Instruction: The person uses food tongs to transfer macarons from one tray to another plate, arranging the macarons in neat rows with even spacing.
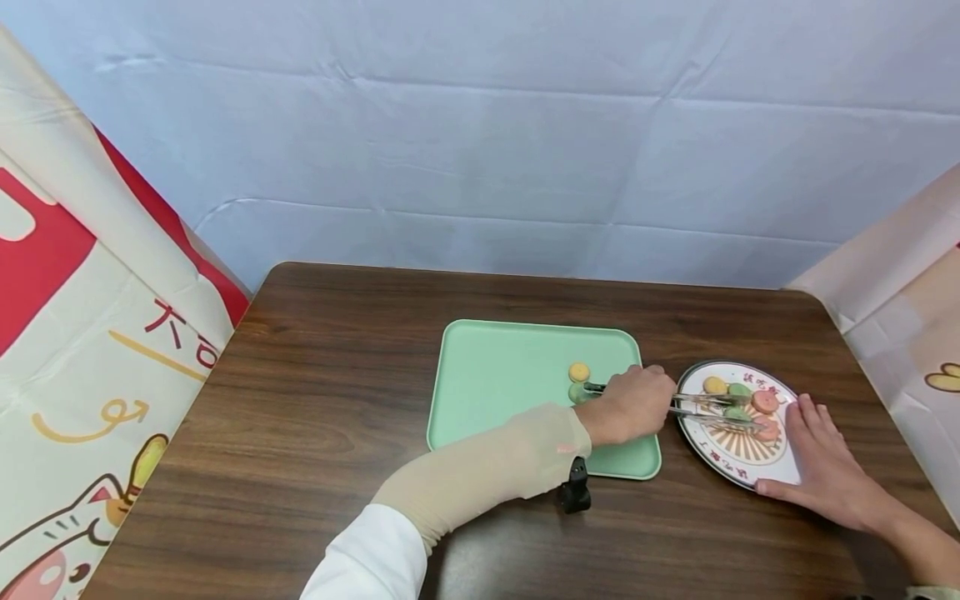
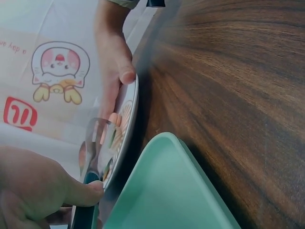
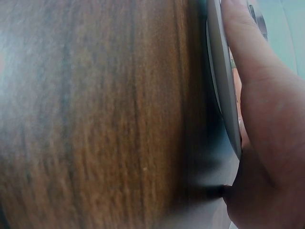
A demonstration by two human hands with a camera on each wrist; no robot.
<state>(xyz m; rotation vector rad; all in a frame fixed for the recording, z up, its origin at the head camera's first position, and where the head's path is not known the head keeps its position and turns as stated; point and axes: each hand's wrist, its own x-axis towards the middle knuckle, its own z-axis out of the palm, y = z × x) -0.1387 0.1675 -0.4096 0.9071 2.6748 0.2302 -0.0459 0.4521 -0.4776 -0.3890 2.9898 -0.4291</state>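
Note:
My left hand (image 1: 633, 404) grips metal tongs (image 2: 91, 167) with dark green handles, above the right edge of the mint-green tray (image 1: 495, 383). The tongs' arms reach right over a white patterned plate (image 1: 716, 460), their ends overlapping green and pink macaron-like pieces in the head view. A pink piece (image 1: 765, 402), a green piece (image 1: 738, 389) and a yellow piece (image 1: 715, 385) are among several on the plate. With fingers spread and fairly straight, my right hand (image 1: 828, 471) rests at the plate's right side, its thumb along the near rim.
On the tray's right part lie a yellow round piece (image 1: 578, 372) and a green one (image 1: 577, 392), partly behind my left hand. Tray and plate sit on a dark wooden table (image 1: 337, 375). A pale cloth (image 1: 480, 150) hangs behind, printed sheets at both sides.

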